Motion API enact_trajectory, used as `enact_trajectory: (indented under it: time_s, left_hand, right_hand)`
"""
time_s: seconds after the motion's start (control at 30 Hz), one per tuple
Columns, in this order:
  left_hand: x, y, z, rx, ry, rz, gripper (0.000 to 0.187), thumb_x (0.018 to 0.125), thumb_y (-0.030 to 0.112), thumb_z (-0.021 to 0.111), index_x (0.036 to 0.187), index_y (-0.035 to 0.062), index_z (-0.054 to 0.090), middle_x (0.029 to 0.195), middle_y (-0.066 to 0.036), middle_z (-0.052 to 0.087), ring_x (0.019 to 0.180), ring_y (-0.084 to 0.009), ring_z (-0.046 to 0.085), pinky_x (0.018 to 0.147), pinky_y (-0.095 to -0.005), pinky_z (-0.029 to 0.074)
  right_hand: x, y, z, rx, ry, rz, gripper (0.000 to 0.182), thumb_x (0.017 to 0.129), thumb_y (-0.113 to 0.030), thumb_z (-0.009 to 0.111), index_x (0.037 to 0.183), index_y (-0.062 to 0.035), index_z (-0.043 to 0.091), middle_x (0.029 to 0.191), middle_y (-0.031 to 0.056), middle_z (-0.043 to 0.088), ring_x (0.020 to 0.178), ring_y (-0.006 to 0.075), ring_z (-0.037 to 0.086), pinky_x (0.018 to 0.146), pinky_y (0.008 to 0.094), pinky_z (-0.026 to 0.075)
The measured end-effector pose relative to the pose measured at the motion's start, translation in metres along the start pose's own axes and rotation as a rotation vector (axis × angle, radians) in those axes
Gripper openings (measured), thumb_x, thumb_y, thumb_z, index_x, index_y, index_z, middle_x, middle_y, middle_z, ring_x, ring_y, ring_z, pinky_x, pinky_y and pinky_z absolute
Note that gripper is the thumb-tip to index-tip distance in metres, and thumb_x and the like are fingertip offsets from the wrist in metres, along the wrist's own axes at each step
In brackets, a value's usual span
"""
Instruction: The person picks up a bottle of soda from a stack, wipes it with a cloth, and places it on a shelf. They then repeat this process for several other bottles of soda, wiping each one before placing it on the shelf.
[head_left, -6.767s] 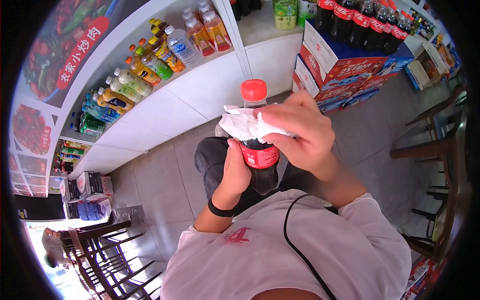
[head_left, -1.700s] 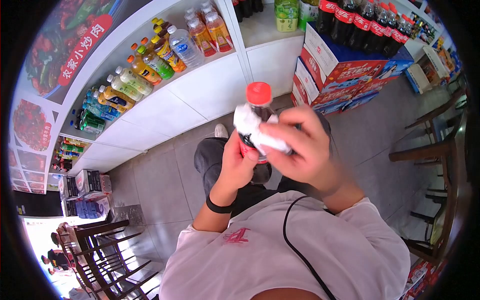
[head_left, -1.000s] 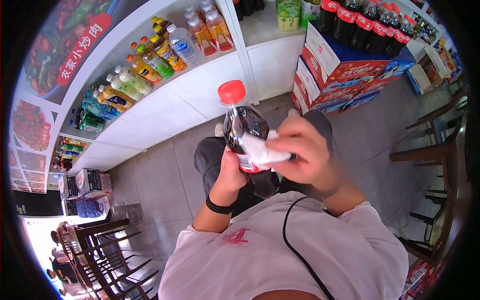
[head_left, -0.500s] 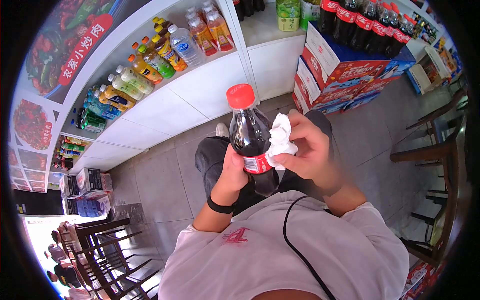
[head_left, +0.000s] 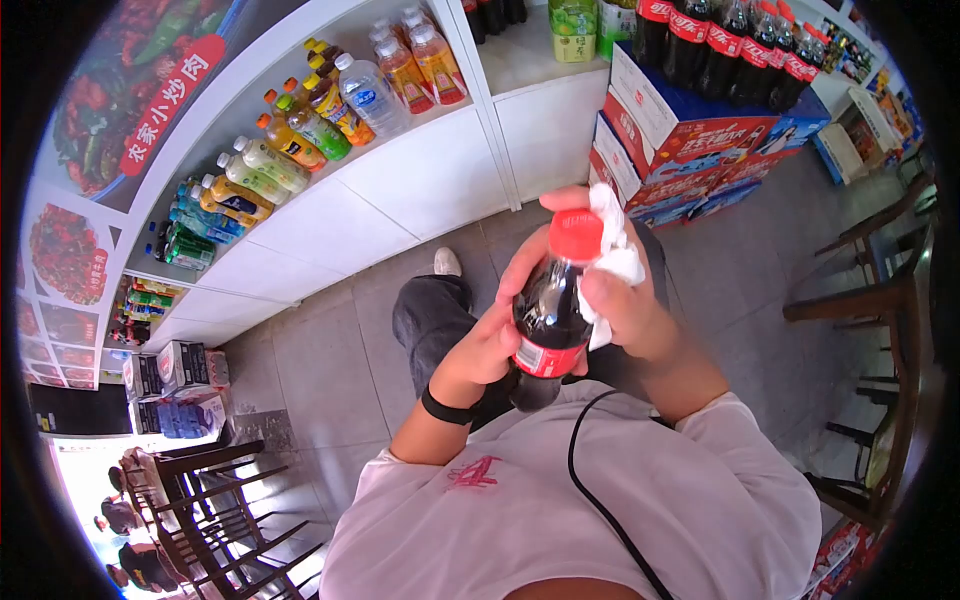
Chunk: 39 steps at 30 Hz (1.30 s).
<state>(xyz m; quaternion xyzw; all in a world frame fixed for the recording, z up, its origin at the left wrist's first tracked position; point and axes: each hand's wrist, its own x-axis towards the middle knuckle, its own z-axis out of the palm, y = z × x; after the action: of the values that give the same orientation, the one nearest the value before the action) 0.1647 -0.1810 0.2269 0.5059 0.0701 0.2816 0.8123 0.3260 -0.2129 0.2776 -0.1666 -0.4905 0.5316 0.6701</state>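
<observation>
In front of my chest is a cola bottle [head_left: 548,312] with a red cap and red label, tilted slightly to the right at its top. My left hand [head_left: 485,348] is closed around its lower half near the label. Against the upper right side of the bottle, my right hand [head_left: 635,310] presses a crumpled white tissue [head_left: 617,250]. Its thumb lies at the front, and fingers reach behind the neck and cap. The bottle hides part of those fingers.
Shelves on the left carry several drink bottles [head_left: 318,125]. Stacked red and blue cartons [head_left: 690,150] ahead hold several cola bottles [head_left: 735,50]. Wooden chairs [head_left: 860,300] stand at right, and more chairs [head_left: 215,510] at lower left, with people beyond them.
The bottle has moved right and down, toward my right hand. My right hand has gone from pinching the tissue beside the bottle to wrapping it around the upper part.
</observation>
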Motion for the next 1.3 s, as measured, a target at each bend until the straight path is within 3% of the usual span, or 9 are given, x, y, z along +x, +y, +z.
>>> enact_trajectory:
  time_s: [0.23,0.27,0.4,0.5,0.67,0.8,0.93,1.23,1.3]
  left_hand:
    - [0.010,-0.005,-0.006,0.515,0.176,0.208,0.077,0.093,0.050,0.063,0.140,-0.0049,0.037,0.128,-0.013,0.056,0.114,-0.0161,0.054,0.097,-0.0326,0.043]
    - [0.012,-0.012,-0.003,0.503,0.207,0.245,0.074,0.091,0.040,0.068,0.141,-0.0043,0.035,0.128,-0.012,0.055,0.114,-0.0163,0.053,0.098,-0.0324,0.042]
    - [0.013,-0.016,-0.001,0.503,0.287,0.196,0.068,0.092,0.032,0.066,0.141,-0.0037,0.035,0.126,-0.011,0.056,0.115,-0.0169,0.054,0.100,-0.0327,0.041]
    - [0.009,-0.023,-0.008,0.563,0.311,0.246,0.065,0.093,0.035,0.066,0.139,-0.0034,0.038,0.127,-0.010,0.056,0.114,-0.0167,0.054,0.099,-0.0331,0.042]
    - [0.007,-0.019,-0.014,0.396,0.371,0.264,0.076,0.094,0.057,0.057,0.135,-0.0048,0.043,0.124,-0.009,0.058,0.112,-0.0164,0.055,0.098,-0.0328,0.042]
    - [0.004,-0.018,-0.016,0.268,0.295,0.220,0.073,0.094,0.057,0.056,0.133,-0.0039,0.046,0.124,-0.010,0.058,0.113,-0.0164,0.054,0.098,-0.0324,0.042]
    - [0.002,-0.020,-0.022,0.307,0.123,0.109,0.068,0.095,0.054,0.055,0.130,-0.0042,0.048,0.123,-0.010,0.059,0.111,-0.0172,0.055,0.098,-0.0331,0.042]
    - [-0.003,-0.016,-0.017,0.250,0.256,0.202,0.075,0.094,0.060,0.054,0.131,-0.0052,0.049,0.122,-0.010,0.060,0.111,-0.0178,0.057,0.098,-0.0331,0.043]
    - [-0.002,-0.012,-0.012,0.261,0.331,0.258,0.076,0.094,0.060,0.053,0.132,-0.0051,0.048,0.123,-0.011,0.060,0.112,-0.0183,0.057,0.098,-0.0335,0.043]
  right_hand:
    - [0.005,0.009,-0.008,-0.478,0.234,-0.165,0.048,0.097,-0.019,0.055,0.137,0.0044,0.042,0.109,0.0128,0.062,0.094,0.0178,0.065,0.083,0.0302,0.051]
    - [0.005,0.012,-0.001,-0.571,0.279,-0.165,0.053,0.099,-0.029,0.051,0.138,0.0058,0.039,0.098,0.0174,0.065,0.093,0.0214,0.064,0.084,0.0344,0.051]
    - [0.006,0.018,-0.004,-0.510,0.255,-0.136,0.054,0.101,-0.034,0.042,0.138,0.0067,0.040,0.107,0.0177,0.064,0.096,0.0212,0.063,0.087,0.0345,0.050]
    - [0.006,0.023,-0.010,-0.338,0.272,-0.050,0.047,0.103,-0.030,0.042,0.134,0.0051,0.049,0.114,0.0112,0.062,0.102,0.0152,0.061,0.091,0.0287,0.046]
    - [-0.002,0.033,-0.007,-0.262,0.313,0.116,0.055,0.105,-0.036,0.035,0.138,0.0066,0.046,0.126,0.0123,0.059,0.112,0.0142,0.054,0.099,0.0281,0.040]
    - [-0.007,0.034,-0.011,-0.278,0.249,0.130,0.060,0.106,-0.042,0.032,0.138,0.0065,0.047,0.126,0.0125,0.059,0.113,0.0137,0.055,0.099,0.0286,0.041]
    - [0.011,0.019,-0.016,-0.226,0.155,0.129,0.087,0.097,-0.064,0.013,0.140,0.0048,0.045,0.138,0.0198,0.054,0.122,0.0268,0.052,0.108,0.0391,0.033]
    - [-0.013,0.050,-0.023,0.056,0.243,0.284,0.061,0.105,-0.042,0.023,0.136,0.0050,0.048,0.127,0.0126,0.062,0.111,0.0187,0.060,0.100,0.0335,0.043]
    - [-0.018,0.049,-0.020,-0.170,0.173,0.197,0.060,0.105,-0.040,0.024,0.136,0.0063,0.047,0.127,0.0150,0.061,0.114,0.0206,0.059,0.102,0.0341,0.041]
